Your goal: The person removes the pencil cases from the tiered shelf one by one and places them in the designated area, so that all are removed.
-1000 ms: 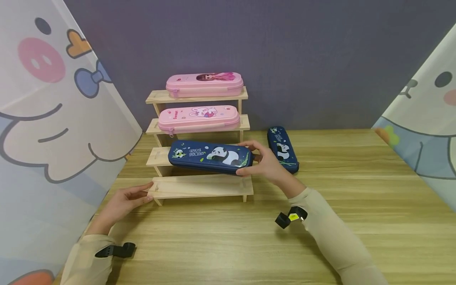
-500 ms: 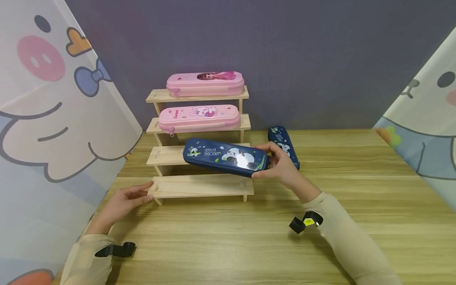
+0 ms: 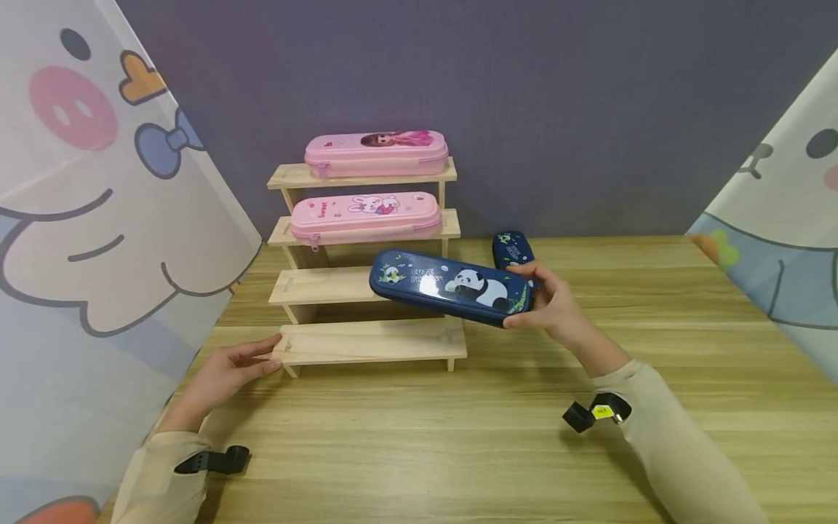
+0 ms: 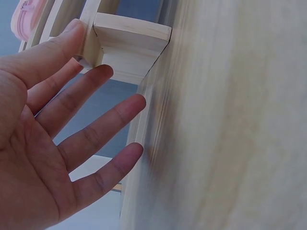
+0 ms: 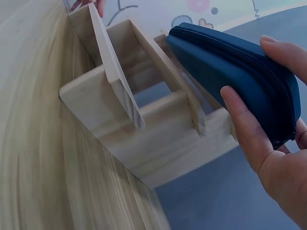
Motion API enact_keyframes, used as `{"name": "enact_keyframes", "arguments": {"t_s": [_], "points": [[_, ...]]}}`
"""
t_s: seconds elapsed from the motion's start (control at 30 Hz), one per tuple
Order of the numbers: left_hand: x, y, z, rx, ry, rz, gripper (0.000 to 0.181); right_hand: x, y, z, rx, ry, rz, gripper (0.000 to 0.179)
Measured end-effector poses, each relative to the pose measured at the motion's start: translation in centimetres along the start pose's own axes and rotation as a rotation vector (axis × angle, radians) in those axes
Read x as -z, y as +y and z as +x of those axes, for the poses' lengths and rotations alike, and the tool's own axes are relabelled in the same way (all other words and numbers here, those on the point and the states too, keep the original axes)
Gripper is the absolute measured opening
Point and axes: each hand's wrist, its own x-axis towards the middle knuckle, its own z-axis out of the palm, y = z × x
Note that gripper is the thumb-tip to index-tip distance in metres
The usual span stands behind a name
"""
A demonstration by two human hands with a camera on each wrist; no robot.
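Observation:
A dark blue panda pencil case [image 3: 439, 291] is held in the air by my right hand [image 3: 553, 309], which grips its right end. It slants down to the right, in front of the third tier from the top. In the right wrist view, thumb and fingers lie on either side of the zipped case [image 5: 230, 72]. My left hand [image 3: 222, 375] pinches the left end of the lowest board of a stepped wooden shelf [image 3: 373, 342]. The left wrist view shows thumb and index finger at the wooden board [image 4: 132, 31], with the other fingers spread.
Two pink pencil cases lie on the upper tiers: a doll one [image 3: 376, 160] on top, a rabbit one [image 3: 366, 218] below. Another blue panda case [image 3: 513, 247] lies on the table [image 3: 406, 437], partly hidden behind the right hand. A grey wall [image 3: 589, 131] stands behind.
The right hand has moved the blue pencil case to the right, off the third tier, and its tilt has grown. My left hand has stayed at the shelf end.

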Motion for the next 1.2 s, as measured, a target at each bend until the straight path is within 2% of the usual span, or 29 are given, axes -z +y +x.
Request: {"name": "enact_keyframes", "arguments": {"t_s": [0.13,0.53,0.83,1.03,1.2], "points": [[0.0,0.1,0.0,0.008,-0.002,0.003,0.051,0.8,-0.3,-0.5,0.041,-0.011,0.041,0.071],[-0.2,0.2,-0.2,0.018,-0.002,-0.034,0.056,2.4,-1.3,-2.0,0.077,0.009,0.079,0.070],[-0.3,-0.3,-0.1,0.012,-0.016,-0.154,0.057,3.6,-1.8,-2.9,0.112,0.018,0.133,0.068],[-0.1,-1.1,0.0,0.048,-0.045,-0.265,0.057,4.4,-2.2,-3.1,0.142,0.048,0.142,0.070],[-0.1,-1.1,0.3,0.086,-0.062,-0.301,0.060,4.9,-2.4,-3.3,0.156,0.051,0.153,0.070]]}}
